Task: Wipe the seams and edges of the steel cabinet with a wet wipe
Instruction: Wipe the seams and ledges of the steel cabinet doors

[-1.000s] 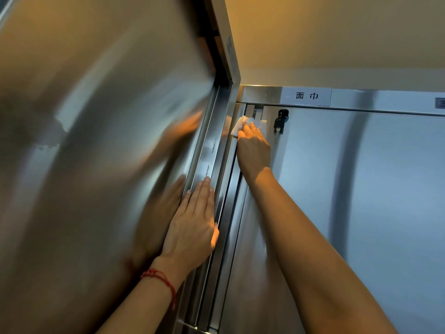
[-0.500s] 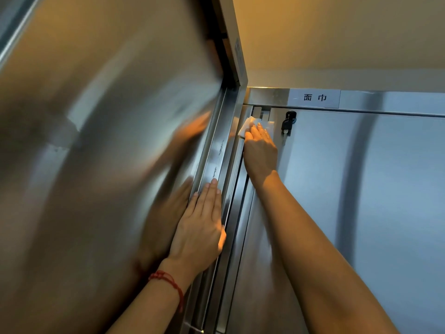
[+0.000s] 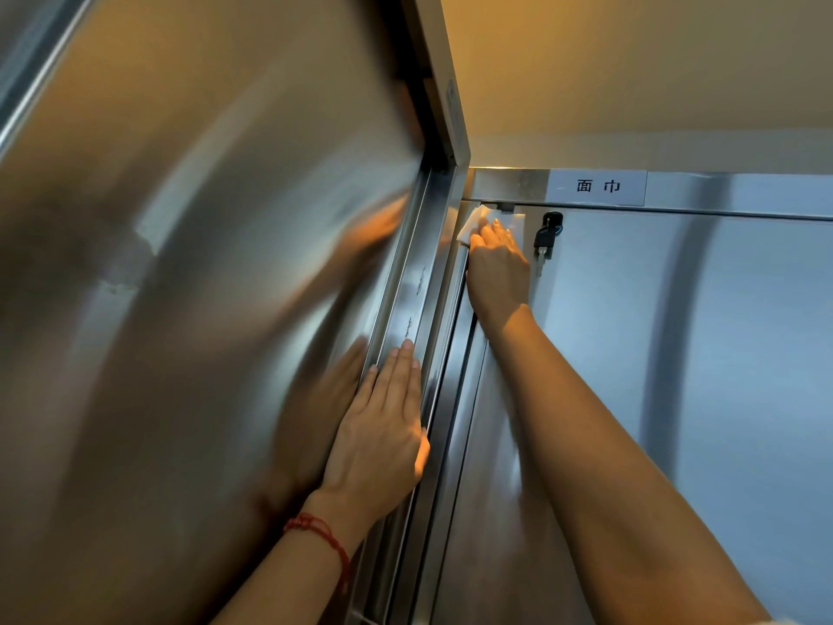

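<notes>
Wet wipe (image 3: 473, 224) is pressed by the right hand (image 3: 498, 268), fingers together, into the top corner of the steel cabinet (image 3: 721, 354) seam, beside the key (image 3: 547, 236). The open door (image 3: 180, 309) is braced by the flat left hand (image 3: 383, 435), fingers together. A downward stroke along the seam is judged next

Single head-worn wide-angle view, tilting upward, sitting close to the steel cabinet (image 3: 743, 399), facing its top-left door corner; open door (image 3: 180, 309) filling the left half.
</notes>
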Motion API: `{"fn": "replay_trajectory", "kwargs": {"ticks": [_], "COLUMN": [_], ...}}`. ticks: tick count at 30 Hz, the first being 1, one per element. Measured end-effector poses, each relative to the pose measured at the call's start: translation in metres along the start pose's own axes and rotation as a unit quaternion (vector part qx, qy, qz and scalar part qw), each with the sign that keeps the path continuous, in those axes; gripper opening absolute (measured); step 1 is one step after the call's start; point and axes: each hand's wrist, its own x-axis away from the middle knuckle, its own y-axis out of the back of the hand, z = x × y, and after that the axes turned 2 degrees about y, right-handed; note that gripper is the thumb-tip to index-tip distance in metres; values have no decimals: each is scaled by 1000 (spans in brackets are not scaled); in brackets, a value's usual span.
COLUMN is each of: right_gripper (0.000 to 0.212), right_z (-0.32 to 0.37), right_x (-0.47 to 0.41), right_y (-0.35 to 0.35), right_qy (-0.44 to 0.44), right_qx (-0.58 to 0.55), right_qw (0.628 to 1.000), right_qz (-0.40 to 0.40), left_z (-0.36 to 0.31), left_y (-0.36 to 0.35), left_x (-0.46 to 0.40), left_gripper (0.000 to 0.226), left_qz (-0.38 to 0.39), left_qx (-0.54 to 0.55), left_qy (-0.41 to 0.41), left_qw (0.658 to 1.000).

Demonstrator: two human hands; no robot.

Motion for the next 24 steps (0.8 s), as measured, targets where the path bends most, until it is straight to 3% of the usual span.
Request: {"fn": "replay_trajectory", "kwargs": {"ticks": [9,24], "right_gripper": [43,43], "right_z": [-5,13], "right_x": [-12,53], "right_y": [4,-10], "right_qy": [-1,15], "right_qx": [-15,-43], "right_qw": [1000,998], "right_qz": [-3,-31], "left_z": [0,2], "left_y": [0,-10], "left_x": [0,2], "left_gripper": [72,70], "left_qz": [4,23], "left_qx": [12,0], "left_qy": [-1,-6], "left_qw": [1000,1000]}}
